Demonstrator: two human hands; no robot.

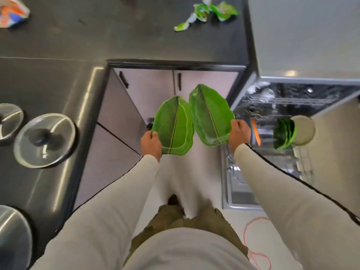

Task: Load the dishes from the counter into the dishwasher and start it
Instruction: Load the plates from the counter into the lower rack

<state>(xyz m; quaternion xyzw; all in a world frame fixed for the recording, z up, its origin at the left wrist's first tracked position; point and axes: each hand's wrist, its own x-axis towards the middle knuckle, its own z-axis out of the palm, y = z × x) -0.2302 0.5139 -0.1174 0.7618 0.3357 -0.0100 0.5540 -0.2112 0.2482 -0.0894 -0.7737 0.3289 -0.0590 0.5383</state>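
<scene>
**Ana:** Where are the plates now?

**Ben:** Up in the air, just left of the dishwasher (pixel 292 98). The left hand (pixel 151 143) has its fingers curled round the near edge of a leaf plate pile (pixel 173 125). It looks like more than one plate. The right hand (pixel 239 133) pinches the near edge of a single leaf plate (pixel 210 115), closer to the dishwasher.

**Ana:** What could go wrong?

**Ben:** Both hands hold by one edge only. The plates are tipped up and look smooth, so one could slip and fall on the floor or on the open door (pixel 237 199). The two are also almost edge to edge, so they could bump.

**Ana:** And at the dishwasher?

**Ben:** The bottom rack (pixel 303 162) is pulled out, and racked plates (pixel 284 133) stand in it. A new plate pushed in fast could knock them. I think the pile must be split first, and both hands are full.

**Ana:** Anything else?

**Ben:** A red cord (pixel 253 230) lies on the floor in front of the dishwasher. A foot could catch it. Glass lids (pixel 45 140) sit on the surface (pixel 116 36), far left of the dishwasher.
</scene>
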